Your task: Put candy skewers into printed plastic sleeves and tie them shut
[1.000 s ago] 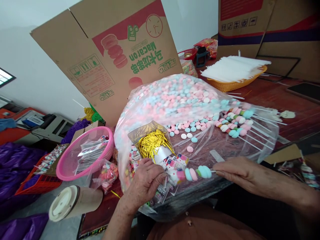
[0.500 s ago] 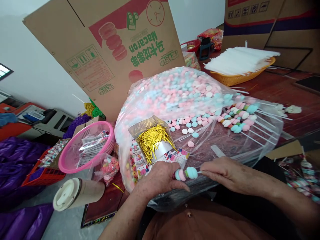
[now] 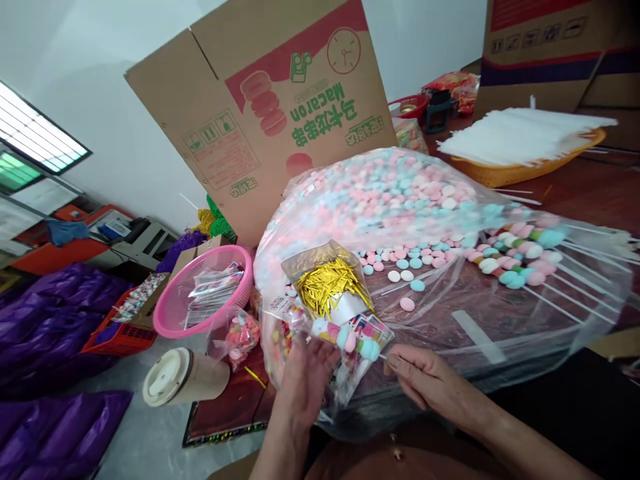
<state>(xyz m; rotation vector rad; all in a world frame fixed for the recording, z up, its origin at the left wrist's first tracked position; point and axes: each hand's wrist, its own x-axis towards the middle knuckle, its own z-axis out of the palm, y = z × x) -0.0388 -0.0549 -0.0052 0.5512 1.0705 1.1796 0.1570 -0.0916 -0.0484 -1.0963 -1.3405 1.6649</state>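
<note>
A skewer of pastel marshmallow candies (image 3: 347, 339), blue, pink and pale, lies slantwise between my hands. My right hand (image 3: 430, 380) pinches the bare end of its white stick with thumb and fingers. Just below the candies, my left hand (image 3: 311, 375) is open, its fingers spread and palm turned up; whether it touches the skewer I cannot tell. Printed clear wrappers (image 3: 360, 363) lie beneath the skewer. Right behind stands an open pouch of gold twist ties (image 3: 327, 287). Finished-looking candy skewers (image 3: 520, 257) rest on the plastic at the right.
A large clear bag of candies (image 3: 370, 193) covers the table's middle. To the left are a pink basket (image 3: 165, 325) of wrappers and a lidded paper cup (image 3: 205, 377). A cardboard box (image 3: 260, 40) stands behind. A yellow basket (image 3: 495, 175) holds white sticks.
My left hand has let go of the skewer and opened below it, showing more candies. The skewer now tilts upward to the left. The view has shifted left.
</note>
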